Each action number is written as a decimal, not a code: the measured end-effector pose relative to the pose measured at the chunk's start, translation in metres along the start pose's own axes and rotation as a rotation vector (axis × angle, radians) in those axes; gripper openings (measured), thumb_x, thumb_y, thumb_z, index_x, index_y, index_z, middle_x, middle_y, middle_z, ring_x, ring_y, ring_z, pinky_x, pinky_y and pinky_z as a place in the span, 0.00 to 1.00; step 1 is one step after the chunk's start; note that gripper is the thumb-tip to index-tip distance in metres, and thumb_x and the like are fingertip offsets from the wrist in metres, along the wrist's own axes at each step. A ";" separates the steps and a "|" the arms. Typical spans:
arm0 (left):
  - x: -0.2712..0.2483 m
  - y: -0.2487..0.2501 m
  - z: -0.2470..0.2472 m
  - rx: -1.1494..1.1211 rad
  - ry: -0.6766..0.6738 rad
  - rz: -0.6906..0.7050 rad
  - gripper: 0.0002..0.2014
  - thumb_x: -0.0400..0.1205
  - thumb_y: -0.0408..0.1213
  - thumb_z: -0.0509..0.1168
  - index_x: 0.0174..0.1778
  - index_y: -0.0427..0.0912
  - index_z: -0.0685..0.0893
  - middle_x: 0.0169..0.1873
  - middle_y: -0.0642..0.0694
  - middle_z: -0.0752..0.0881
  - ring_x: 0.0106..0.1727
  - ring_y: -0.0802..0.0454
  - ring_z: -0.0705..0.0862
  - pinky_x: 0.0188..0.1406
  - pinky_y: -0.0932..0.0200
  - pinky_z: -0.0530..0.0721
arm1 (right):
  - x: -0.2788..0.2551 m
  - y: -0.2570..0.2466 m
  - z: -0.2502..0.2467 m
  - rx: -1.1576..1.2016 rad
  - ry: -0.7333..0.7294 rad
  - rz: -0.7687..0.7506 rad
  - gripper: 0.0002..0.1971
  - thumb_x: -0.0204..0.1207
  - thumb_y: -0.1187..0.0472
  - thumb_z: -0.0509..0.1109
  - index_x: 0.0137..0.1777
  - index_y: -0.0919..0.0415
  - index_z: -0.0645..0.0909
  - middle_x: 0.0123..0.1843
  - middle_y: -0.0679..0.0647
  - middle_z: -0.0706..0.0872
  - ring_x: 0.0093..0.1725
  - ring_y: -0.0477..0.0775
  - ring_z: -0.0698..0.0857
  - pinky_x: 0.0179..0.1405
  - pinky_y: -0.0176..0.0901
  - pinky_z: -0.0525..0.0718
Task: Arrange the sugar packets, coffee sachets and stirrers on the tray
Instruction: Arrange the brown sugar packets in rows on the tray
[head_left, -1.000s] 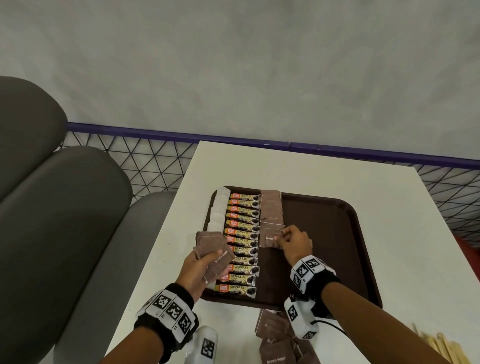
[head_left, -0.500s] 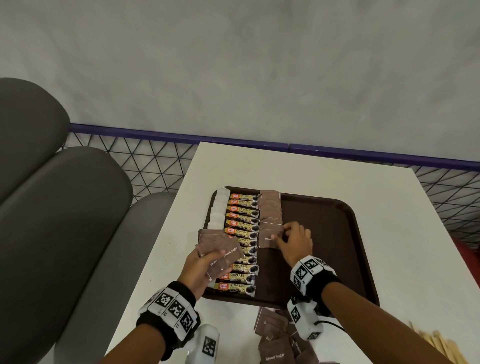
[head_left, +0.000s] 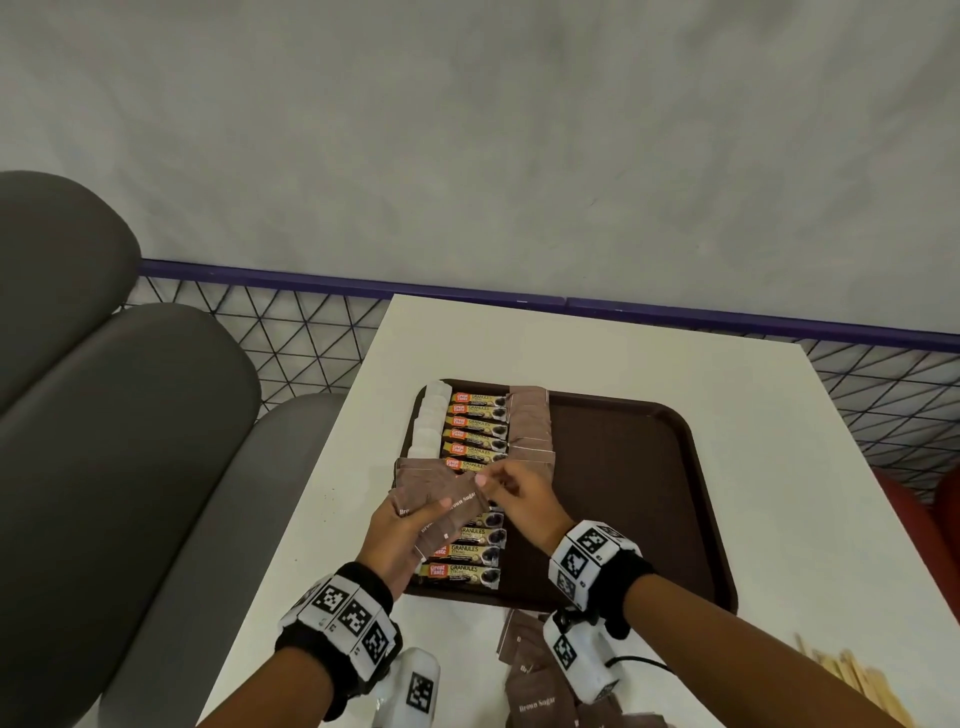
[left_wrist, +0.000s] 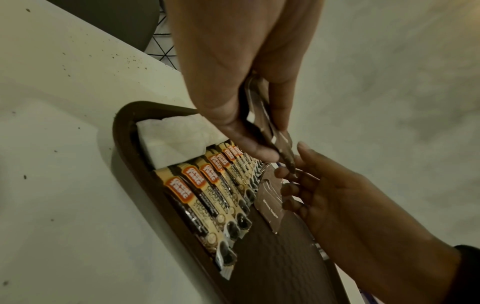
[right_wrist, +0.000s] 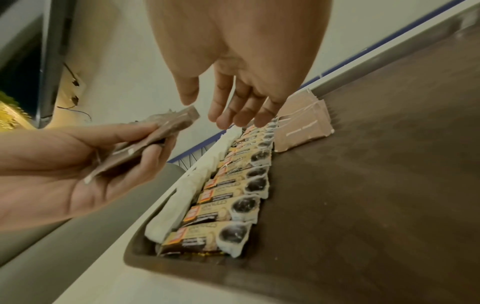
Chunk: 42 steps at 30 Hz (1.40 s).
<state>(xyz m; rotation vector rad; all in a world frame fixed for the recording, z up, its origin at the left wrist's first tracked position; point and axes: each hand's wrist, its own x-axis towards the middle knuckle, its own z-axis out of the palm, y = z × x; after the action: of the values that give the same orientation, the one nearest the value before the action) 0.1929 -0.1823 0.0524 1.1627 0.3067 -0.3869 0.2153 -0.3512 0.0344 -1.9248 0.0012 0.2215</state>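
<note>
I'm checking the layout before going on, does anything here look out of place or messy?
The tray rows look tidy. Off it, loose brown sugar packets lie jumbled on the table at the near edge, and the wooden stirrers sit in a heap to the right. Dark specks dot the table.

Left hand (head_left: 400, 535) grips (thumb on top); right hand (head_left: 522, 499) reaches over, fingers relaxed.

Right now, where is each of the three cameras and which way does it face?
Head: above the table, looking down at the tray; both forearms and hands show.
Left wrist: on the left hand, looking along it at its brown packets; the right hand enters.
Right wrist: on the right hand, looking along the sachets.
All share the sachets.
</note>
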 end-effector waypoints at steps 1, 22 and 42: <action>0.000 -0.001 0.000 0.004 -0.010 -0.001 0.16 0.77 0.24 0.66 0.61 0.36 0.81 0.52 0.36 0.88 0.47 0.46 0.89 0.42 0.51 0.88 | -0.002 -0.001 0.002 0.022 -0.032 0.019 0.01 0.78 0.57 0.67 0.47 0.52 0.78 0.47 0.55 0.82 0.47 0.51 0.81 0.51 0.42 0.81; 0.005 -0.001 -0.013 -0.010 0.025 -0.065 0.06 0.80 0.26 0.65 0.48 0.38 0.85 0.41 0.36 0.87 0.42 0.44 0.88 0.33 0.53 0.89 | 0.005 0.053 -0.037 -0.106 0.324 0.314 0.14 0.74 0.65 0.71 0.33 0.51 0.72 0.33 0.52 0.79 0.37 0.51 0.79 0.33 0.33 0.74; 0.012 -0.003 -0.013 -0.042 0.031 -0.153 0.15 0.79 0.24 0.64 0.61 0.39 0.80 0.54 0.35 0.85 0.55 0.36 0.85 0.40 0.48 0.90 | 0.008 0.050 -0.030 -0.420 0.330 0.363 0.18 0.75 0.60 0.69 0.30 0.51 0.64 0.37 0.52 0.77 0.49 0.53 0.73 0.43 0.40 0.70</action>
<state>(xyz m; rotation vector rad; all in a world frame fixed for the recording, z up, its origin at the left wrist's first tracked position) 0.2018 -0.1726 0.0403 1.1085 0.4303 -0.4947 0.2226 -0.3961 -0.0034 -2.3522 0.5666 0.1498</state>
